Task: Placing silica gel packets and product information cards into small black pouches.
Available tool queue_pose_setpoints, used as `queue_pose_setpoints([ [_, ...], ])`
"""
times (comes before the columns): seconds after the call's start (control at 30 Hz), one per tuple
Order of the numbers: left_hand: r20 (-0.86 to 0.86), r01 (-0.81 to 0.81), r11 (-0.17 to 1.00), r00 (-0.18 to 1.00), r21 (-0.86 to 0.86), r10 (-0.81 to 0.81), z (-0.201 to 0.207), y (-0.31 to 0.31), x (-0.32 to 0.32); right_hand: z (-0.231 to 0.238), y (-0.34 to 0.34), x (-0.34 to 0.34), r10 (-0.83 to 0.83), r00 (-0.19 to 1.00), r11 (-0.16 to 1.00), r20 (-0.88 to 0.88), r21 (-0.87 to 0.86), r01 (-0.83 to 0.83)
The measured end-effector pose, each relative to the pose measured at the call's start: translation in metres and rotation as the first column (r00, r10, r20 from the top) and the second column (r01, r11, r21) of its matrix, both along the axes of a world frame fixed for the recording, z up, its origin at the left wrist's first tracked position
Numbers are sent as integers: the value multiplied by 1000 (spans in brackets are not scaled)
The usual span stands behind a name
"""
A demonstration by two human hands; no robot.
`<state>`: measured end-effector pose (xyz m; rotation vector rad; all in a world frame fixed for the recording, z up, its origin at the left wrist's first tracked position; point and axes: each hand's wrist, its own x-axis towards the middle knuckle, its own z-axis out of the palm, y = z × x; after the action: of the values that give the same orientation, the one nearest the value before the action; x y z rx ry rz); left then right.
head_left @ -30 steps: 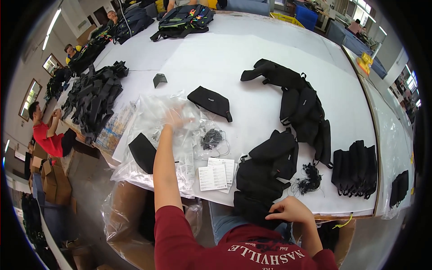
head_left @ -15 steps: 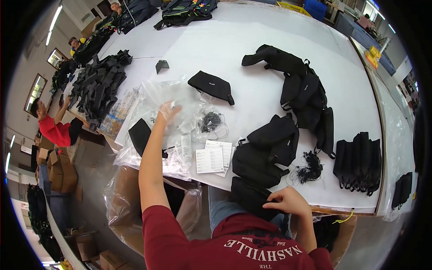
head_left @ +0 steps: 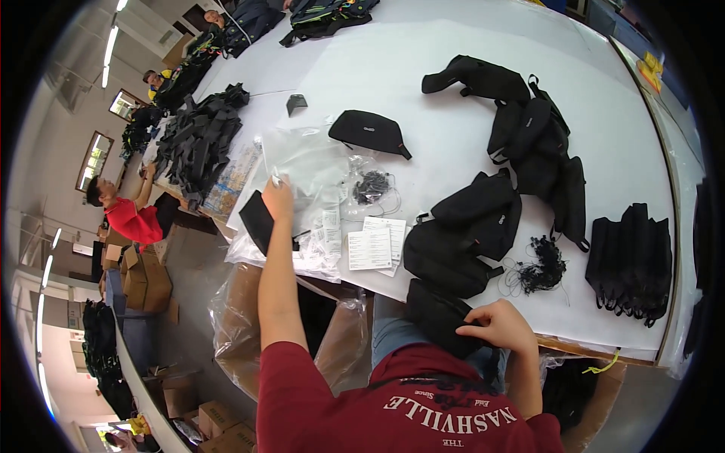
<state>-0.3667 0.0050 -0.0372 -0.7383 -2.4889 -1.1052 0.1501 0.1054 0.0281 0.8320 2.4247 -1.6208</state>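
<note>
My left hand (head_left: 279,199) reaches out over a heap of clear plastic bags (head_left: 302,155), its fingers closed on a fold of the film. A flat black piece (head_left: 257,219) lies under that wrist. At the table's front edge, a black waist bag (head_left: 438,313) rests partly over my lap. My right hand (head_left: 500,326) has curled fingers at its right side, thumb and forefinger close together on its edge; the fingertips are partly hidden. White printed cards (head_left: 370,250) lie between my arms, and another black waist bag (head_left: 368,132) lies flat beyond the plastic.
More black bags (head_left: 468,234) are strung across the right half of the white table (head_left: 423,136). Black cord tangles (head_left: 542,266) lie near them. A row of folded black bags (head_left: 630,260) sits far right. Dark strips (head_left: 200,143) are heaped left, where a person in red (head_left: 136,219) works.
My left hand has gone from spread fingers to closed on the plastic and shifted slightly left over it. My right hand stays at the waist bag. The whole view has shifted a little.
</note>
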Motion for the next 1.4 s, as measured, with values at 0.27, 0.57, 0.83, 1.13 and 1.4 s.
queue_pose_setpoints([
  [0.27,106,-224,807,974,546,199,-13,2,2,1,-2,2,11,1000,1000,-16,-16,-11],
  [0.57,369,-393,484,917,782,150,31,15,-22,6,-7,1,19,999,1000,-39,23,-18],
  [0.83,322,-6,616,856,788,-403,80,94,58,-3,-6,-2,65,987,992,-147,120,-48],
  [1.13,486,687,411,97,599,-869,55,178,335,-4,-18,23,-28,987,991,-160,121,48],
  [1.4,646,879,328,31,345,-762,12,201,394,-5,-22,33,-91,978,990,-189,86,109],
])
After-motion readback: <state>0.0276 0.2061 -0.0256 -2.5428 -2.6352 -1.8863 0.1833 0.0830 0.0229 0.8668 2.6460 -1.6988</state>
